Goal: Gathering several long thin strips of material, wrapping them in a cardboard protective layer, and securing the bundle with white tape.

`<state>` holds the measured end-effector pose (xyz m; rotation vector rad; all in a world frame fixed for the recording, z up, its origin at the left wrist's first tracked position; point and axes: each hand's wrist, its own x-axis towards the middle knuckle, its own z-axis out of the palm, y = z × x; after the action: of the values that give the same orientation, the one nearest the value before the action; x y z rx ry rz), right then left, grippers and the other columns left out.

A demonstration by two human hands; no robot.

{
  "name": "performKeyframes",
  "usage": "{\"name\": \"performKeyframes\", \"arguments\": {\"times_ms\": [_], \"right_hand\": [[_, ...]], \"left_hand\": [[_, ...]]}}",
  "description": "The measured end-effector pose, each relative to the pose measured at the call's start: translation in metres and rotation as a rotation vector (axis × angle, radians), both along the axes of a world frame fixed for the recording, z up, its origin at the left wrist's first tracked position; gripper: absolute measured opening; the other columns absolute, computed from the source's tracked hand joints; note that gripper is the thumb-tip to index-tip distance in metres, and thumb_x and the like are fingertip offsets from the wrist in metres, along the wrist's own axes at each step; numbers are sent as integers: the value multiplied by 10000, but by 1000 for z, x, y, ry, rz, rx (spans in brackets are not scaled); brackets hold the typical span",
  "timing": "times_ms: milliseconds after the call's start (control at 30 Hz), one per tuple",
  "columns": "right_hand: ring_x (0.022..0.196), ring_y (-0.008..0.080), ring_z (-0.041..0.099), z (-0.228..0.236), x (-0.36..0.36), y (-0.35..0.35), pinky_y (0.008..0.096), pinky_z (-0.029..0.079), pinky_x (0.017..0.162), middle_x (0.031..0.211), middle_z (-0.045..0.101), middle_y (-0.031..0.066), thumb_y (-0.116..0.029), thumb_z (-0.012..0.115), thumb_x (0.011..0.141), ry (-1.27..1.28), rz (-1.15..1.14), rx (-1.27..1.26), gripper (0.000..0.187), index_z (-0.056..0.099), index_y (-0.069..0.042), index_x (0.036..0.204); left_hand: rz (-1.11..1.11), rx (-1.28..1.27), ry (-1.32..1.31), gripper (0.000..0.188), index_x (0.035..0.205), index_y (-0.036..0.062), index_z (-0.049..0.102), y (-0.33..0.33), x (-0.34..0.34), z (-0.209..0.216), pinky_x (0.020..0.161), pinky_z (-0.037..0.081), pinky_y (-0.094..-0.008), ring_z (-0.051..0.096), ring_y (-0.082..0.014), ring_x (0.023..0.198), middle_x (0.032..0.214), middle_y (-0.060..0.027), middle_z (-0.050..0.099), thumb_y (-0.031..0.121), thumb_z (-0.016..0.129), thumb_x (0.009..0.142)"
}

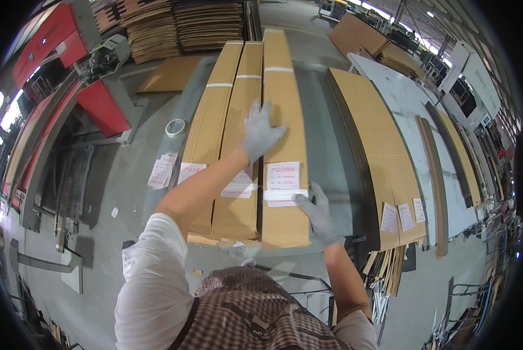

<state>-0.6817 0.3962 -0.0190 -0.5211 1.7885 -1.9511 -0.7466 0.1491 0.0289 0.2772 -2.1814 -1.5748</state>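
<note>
Holding your left hand, fingers apart, over the central trio's right cardboard bundle on the grey tabletop, you have your right hand at its near strap, grip unclear; uneven pulling could skew it or tear the paper label.

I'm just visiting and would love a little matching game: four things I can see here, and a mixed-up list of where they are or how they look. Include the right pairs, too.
Things:
1. Left hand
2. Right hand
3. Tape roll
4. Slanted panel at the left

Places, colours or states:
A. Left of the three strapped cardboard bundles
B. Fingers spread, over the bundles
C. Red
D. At the white strap near the right bundle's near end

Right pairs: 1-B, 2-D, 3-A, 4-C
</note>
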Motion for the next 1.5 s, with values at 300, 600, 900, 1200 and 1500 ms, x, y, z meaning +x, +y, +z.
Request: {"name": "performKeyframes", "arguments": {"times_ms": [300,600,900,1200,1500], "right_hand": [[1026,167,554,32,10,57,314,497,821,1175,579,137,-227,682,897,158,37,431,434,602,-12,1265],[752,194,635,-103,206,474,316,490,692,814,676,107,-345,724,859,-67,-456,971,427,697,73,936],[644,212,655,-106,175,556,365,504,601,677,671,102,-508,680,861,-437,-207,974,583,708,74,883],[929,333,630,10,-67,421,421,514,796,949,643,159,-112,634,838,1127,-263,766,300,613,-41,1128],[937,333,651,-54,-136,398,428,538,783,966,659,186,-35,574,735,1160,-191,905,402,600,-8,1136]], "left_hand": [[-251,-1061,58,563,1403,-60,412,3,51,-51,1158,265,-472,393,-408,1355,1428,-272,443,245,524,943],[-668,92,-51,877,1569,103,27,232,115,1,1092,391,-425,461,-295,1306,1485,-193,365,124,593,901],[-570,366,-322,1048,1523,153,-230,402,35,-193,1072,411,-447,414,-319,1348,1578,-173,158,587,527,944],[-84,930,-486,1039,1474,83,53,441,4,-161,918,549,-468,544,-305,1202,1370,-192,399,349,801,804],[-372,1053,-456,961,1451,63,102,457,58,-150,924,558,-446,550,-300,1211,1372,-194,436,309,788,824]]}}
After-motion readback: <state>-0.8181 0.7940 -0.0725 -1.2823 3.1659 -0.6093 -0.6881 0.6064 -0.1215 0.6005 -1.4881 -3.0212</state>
